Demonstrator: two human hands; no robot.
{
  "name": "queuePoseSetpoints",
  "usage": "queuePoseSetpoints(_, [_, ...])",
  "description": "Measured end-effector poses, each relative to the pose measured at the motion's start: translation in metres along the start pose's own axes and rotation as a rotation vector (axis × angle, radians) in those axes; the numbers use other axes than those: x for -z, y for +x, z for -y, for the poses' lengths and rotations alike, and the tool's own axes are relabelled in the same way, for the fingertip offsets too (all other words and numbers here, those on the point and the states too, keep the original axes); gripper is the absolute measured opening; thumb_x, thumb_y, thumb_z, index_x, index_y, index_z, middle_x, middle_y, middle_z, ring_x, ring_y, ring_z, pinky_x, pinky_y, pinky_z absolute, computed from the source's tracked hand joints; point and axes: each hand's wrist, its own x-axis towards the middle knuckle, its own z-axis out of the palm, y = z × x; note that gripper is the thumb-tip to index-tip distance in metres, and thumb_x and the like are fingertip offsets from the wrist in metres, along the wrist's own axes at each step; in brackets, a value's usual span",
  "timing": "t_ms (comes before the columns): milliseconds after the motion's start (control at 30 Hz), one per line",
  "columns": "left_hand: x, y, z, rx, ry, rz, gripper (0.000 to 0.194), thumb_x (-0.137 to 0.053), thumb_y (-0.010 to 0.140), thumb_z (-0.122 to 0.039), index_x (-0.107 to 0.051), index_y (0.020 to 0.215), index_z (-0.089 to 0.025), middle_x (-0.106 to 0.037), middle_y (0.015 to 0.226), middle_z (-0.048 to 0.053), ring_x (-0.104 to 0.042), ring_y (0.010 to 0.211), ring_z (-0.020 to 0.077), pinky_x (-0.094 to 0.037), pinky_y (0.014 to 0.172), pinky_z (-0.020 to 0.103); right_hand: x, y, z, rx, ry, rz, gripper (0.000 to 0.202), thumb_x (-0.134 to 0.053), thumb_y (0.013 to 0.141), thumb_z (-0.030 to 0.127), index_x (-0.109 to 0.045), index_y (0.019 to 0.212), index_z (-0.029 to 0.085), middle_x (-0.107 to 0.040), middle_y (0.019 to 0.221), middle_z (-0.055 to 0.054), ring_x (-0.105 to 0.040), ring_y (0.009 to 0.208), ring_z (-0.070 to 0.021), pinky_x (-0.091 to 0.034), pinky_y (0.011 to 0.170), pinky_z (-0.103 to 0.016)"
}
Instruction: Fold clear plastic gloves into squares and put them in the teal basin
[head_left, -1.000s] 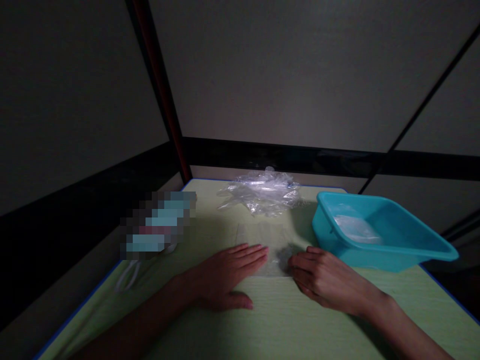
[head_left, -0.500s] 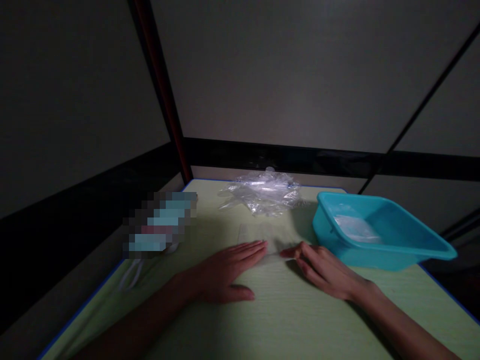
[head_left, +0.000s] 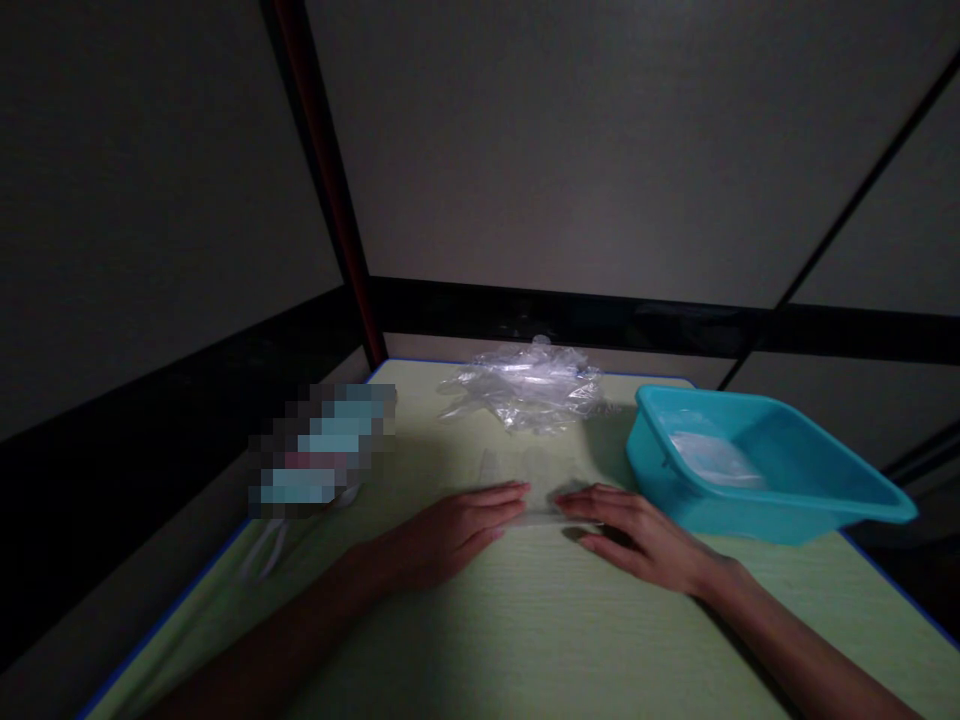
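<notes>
A thin clear plastic glove point(head_left: 538, 468) lies flat on the table, its see-through finger shapes pointing away from me. My left hand point(head_left: 457, 525) rests on its left side with the fingers stretched out flat. From the other side, my right hand point(head_left: 626, 525) presses on it, fingers extended and thumb apart. Both hands are open, and a strip of the glove shows between the fingertips. Part of the glove is hidden under my fingers, and its outline is faint in the dim light.
Behind the glove sits a crumpled heap of clear plastic point(head_left: 532, 385). To the right stands a turquoise basin point(head_left: 735, 512) with a flat clear-wrapped packet point(head_left: 716, 460) inside. A blurred-out item point(head_left: 322, 445) with a white loop point(head_left: 262, 545) lies at the left edge. Walls enclose the table's point(head_left: 525, 640) far and left sides.
My right hand has flattened from bent, gathered fingers to stretched ones on the glove. My left thumb has drawn in toward the fingers. The glove's finger shapes look more spread.
</notes>
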Motion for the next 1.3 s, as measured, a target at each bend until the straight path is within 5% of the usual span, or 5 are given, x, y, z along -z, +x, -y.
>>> queuePoseSetpoints(433, [0.001, 0.001, 0.0, 0.003, -0.003, 0.023, 0.038, -0.027, 0.089, -0.022, -0.034, 0.126, -0.022, -0.028, 0.136, 0.0, -0.026, 0.123, 0.0127, -0.021, 0.102, 0.028, 0.002, -0.002, -0.003, 0.049, 0.009, 0.03, 0.034, -0.034, 0.088, 0.023, -0.046, 0.119, 0.018, -0.05, 0.12, -0.007, -0.044, 0.11, -0.0177, -0.035, 0.095, -0.038])
queuePoseSetpoints(733, [0.003, 0.0, -0.004, -0.006, -0.002, 0.017, 0.037, -0.027, 0.089, -0.026, -0.037, 0.125, -0.021, -0.029, 0.135, 0.002, -0.027, 0.123, 0.0146, -0.021, 0.102, 0.029, 0.002, 0.002, -0.002, 0.021, -0.03, 0.116, 0.043, -0.034, 0.088, 0.027, -0.028, 0.13, 0.02, -0.034, 0.133, -0.004, -0.027, 0.122, -0.0166, -0.025, 0.102, -0.037])
queuePoseSetpoints(1300, [0.008, -0.002, 0.008, -0.025, 0.033, -0.001, 0.043, -0.037, 0.086, -0.028, -0.032, 0.127, -0.018, -0.03, 0.135, 0.005, -0.025, 0.124, 0.015, -0.019, 0.102, 0.032, -0.001, 0.002, -0.004, -0.016, 0.003, 0.106, 0.037, -0.031, 0.089, 0.026, -0.039, 0.124, 0.018, -0.04, 0.129, -0.005, -0.034, 0.119, -0.0145, -0.029, 0.1, -0.034])
